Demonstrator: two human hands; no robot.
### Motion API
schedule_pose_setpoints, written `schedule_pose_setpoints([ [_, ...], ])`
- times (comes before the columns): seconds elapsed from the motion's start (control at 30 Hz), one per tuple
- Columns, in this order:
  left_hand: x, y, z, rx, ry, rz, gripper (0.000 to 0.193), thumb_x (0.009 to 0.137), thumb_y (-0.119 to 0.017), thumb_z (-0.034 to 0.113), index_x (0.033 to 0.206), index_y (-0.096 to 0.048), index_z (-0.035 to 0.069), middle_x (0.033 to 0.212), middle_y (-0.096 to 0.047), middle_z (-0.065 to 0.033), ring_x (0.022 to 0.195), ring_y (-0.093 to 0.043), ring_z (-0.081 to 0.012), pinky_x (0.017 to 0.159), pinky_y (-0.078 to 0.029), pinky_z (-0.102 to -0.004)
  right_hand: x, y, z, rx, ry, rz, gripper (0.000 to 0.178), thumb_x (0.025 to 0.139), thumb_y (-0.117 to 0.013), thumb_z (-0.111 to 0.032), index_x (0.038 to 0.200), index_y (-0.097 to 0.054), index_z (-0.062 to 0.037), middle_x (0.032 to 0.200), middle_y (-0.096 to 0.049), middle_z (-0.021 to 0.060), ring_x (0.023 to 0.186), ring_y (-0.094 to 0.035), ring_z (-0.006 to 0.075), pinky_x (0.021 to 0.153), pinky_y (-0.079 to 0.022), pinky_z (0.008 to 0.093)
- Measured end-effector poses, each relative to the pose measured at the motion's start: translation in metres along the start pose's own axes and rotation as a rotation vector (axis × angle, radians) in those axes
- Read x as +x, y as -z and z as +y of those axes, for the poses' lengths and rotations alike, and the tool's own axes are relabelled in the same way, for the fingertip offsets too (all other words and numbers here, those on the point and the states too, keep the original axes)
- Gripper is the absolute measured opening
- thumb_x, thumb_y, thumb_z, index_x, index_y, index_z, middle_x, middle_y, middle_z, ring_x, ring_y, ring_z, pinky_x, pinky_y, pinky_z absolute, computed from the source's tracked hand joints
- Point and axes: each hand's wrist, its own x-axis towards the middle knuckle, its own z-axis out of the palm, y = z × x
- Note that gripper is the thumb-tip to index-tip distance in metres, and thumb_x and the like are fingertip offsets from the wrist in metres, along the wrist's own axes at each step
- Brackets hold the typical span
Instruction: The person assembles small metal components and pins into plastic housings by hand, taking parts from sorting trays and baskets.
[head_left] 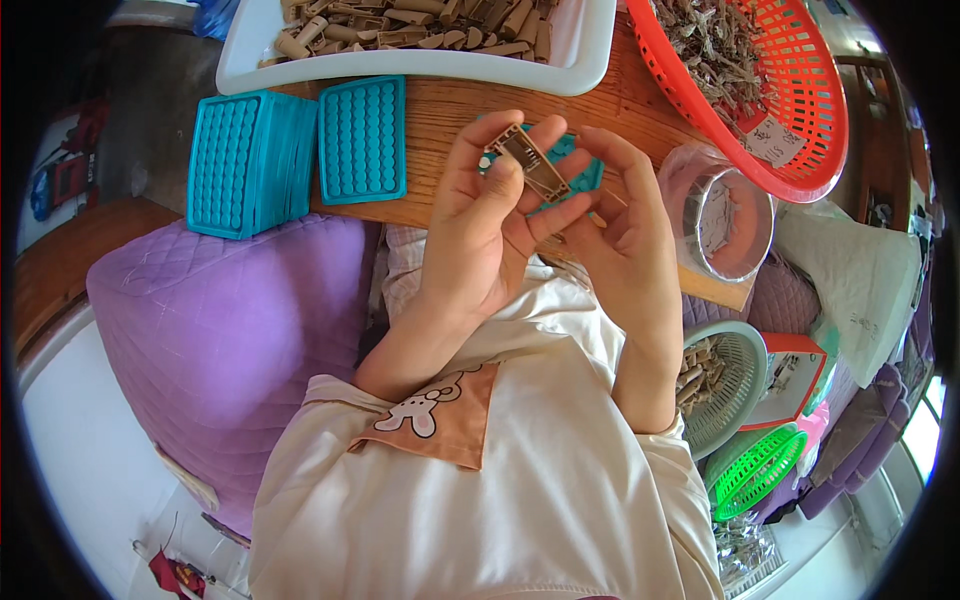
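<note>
My left hand (pixel 470 215) holds a small tan plastic casing (pixel 532 163) between thumb and fingers. The casing is long and narrow, tilted, with its hollow inner side facing up and small dark parts showing inside. Close beside it on the right is my right hand (pixel 628 215), its index finger bent and its thumb and fingertips drawn together. Something small and tan seems to sit at those fingertips, too small to name. Beneath both hands lies a teal tray (pixel 585 172), mostly covered by them.
A white bin (pixel 420 72) of tan casings stands at the far side. Teal dimpled trays (pixel 362 140) are stacked at left. At right are a red basket (pixel 690 100) of small parts, a clear round tub (pixel 730 222), a grey basket (pixel 735 400) and a green basket (pixel 760 470).
</note>
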Motion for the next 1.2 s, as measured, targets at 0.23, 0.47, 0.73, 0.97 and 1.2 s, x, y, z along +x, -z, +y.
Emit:
schedule_pose_setpoints([
  [0.23, -0.002, 0.005, -0.005, 0.285, -0.213, -0.076, 0.031, 0.089, -0.040, 0.014, 0.118, -0.032, 0.006, 0.121, -0.041, -0.0176, 0.103, -0.049, -0.0326, 0.078, -0.051, -0.0378, 0.002, 0.000, -0.001, 0.014, -0.028, -0.029, 0.048, 0.071, -0.050, 0.013, 0.115, -0.039, -0.0014, 0.100, -0.045, 0.0091, 0.077, -0.055, 0.0143, 0.058, -0.045, 0.0229],
  [0.47, -0.002, 0.003, -0.006, 0.397, -0.265, -0.114, 0.032, 0.087, -0.045, 0.012, 0.116, -0.036, 0.003, 0.115, -0.047, -0.0152, 0.101, -0.052, -0.0239, 0.083, -0.046, -0.0336, 0.008, 0.008, 0.017, 0.032, 0.105, -0.062, 0.047, 0.069, -0.051, 0.011, 0.113, -0.040, -0.0001, 0.103, -0.047, 0.0103, 0.084, -0.054, 0.0145, 0.071, -0.047, 0.0254],
  [0.73, -0.009, 0.008, -0.014, 0.621, -0.217, -0.063, 0.030, 0.086, -0.048, 0.009, 0.114, -0.043, 0.000, 0.107, -0.053, -0.0114, 0.094, -0.054, -0.0151, 0.081, -0.042, -0.0239, 0.009, -0.003, 0.017, -0.009, 0.128, 0.066, 0.039, 0.066, -0.056, 0.005, 0.104, -0.047, -0.0002, 0.088, -0.057, 0.0088, 0.079, -0.057, 0.0140, 0.072, -0.046, 0.0262],
  [0.97, -0.004, 0.025, 0.001, 0.715, -0.106, -0.028, 0.030, 0.085, -0.049, 0.011, 0.114, -0.045, 0.002, 0.104, -0.055, -0.0099, 0.089, -0.052, -0.0094, 0.076, -0.046, -0.0222, 0.029, 0.008, 0.032, -0.235, 0.152, -0.137, 0.031, 0.069, -0.059, 0.000, 0.099, -0.051, -0.0003, 0.080, -0.059, 0.0093, 0.068, -0.059, 0.0152, 0.063, -0.046, 0.0265],
  [1.2, 0.003, 0.055, 0.032, 0.528, 0.018, 0.074, 0.037, 0.083, -0.054, 0.018, 0.114, -0.044, 0.002, 0.102, -0.055, -0.0145, 0.081, -0.061, -0.0203, 0.066, -0.053, -0.0256, 0.045, 0.036, 0.048, -0.546, 0.113, 0.059, 0.026, 0.070, -0.060, -0.001, 0.095, -0.054, -0.0022, 0.074, -0.058, 0.0085, 0.062, -0.055, 0.0151, 0.056, -0.044, 0.0260],
])
